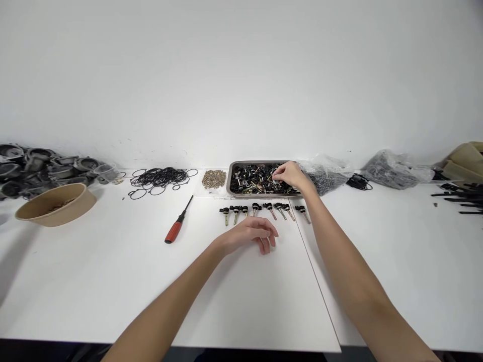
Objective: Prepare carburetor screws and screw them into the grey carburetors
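Note:
My right hand (290, 175) reaches into a metal tray (228, 187) heaped with small black-and-metal parts (249, 177). Its thumb and fingers are pinched together over the heap; what they hold, if anything, is too small to make out. My left hand (255, 234) hovers low over the white table, palm down, with loosely bent fingers apart and nothing in them. Just beyond it lies a row of several similar parts (270, 208), each with a black head and a metal shank pointing toward me. One more such part (302, 212) lies at the row's right end.
A red-handled screwdriver (174, 231) lies left of the row. Behind it are black rubber rings (160, 177) and a pile of small brass-coloured pieces (214, 179). A paper bowl (75, 201) and dark housings (33, 168) stand left; plastic bags (394, 168) and black strips (466, 197) lie right.

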{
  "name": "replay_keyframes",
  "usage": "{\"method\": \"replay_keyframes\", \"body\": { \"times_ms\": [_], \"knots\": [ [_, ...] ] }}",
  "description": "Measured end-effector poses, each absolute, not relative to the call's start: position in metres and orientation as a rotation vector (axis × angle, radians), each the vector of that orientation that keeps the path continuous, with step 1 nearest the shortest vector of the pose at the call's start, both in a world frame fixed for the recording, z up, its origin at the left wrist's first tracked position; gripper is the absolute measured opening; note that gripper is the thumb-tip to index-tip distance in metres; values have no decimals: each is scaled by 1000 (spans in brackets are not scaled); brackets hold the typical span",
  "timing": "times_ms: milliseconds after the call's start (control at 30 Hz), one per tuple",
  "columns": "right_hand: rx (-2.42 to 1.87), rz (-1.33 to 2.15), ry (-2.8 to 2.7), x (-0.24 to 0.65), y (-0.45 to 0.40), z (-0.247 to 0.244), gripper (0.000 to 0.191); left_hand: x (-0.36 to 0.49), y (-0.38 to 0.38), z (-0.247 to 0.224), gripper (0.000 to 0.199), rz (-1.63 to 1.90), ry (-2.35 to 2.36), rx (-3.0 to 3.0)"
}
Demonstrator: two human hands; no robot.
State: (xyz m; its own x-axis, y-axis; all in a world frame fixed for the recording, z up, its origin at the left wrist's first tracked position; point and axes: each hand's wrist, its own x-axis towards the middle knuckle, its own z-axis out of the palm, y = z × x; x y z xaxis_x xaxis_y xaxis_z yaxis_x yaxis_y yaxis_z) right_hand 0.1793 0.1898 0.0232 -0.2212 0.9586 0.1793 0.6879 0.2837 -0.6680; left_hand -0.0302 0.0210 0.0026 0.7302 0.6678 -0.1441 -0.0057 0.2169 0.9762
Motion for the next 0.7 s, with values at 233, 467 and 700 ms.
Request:
{"method": "replay_keyframes", "body": {
  "times_ms": [233, 467, 700],
  "knots": [
    [-1438, 619, -1949, 176, 186, 28, 14, -32, 21, 7, 22, 558, 651, 1276],
    [-1391, 525, -1877, 172, 185, 38, 16, -33, 21, 6, 21, 574, 661, 1269],
    [-1425, 546, -1941, 175, 188, 36, 10, -33, 22, 4, 22, 553, 670, 1276]
  ]
}}
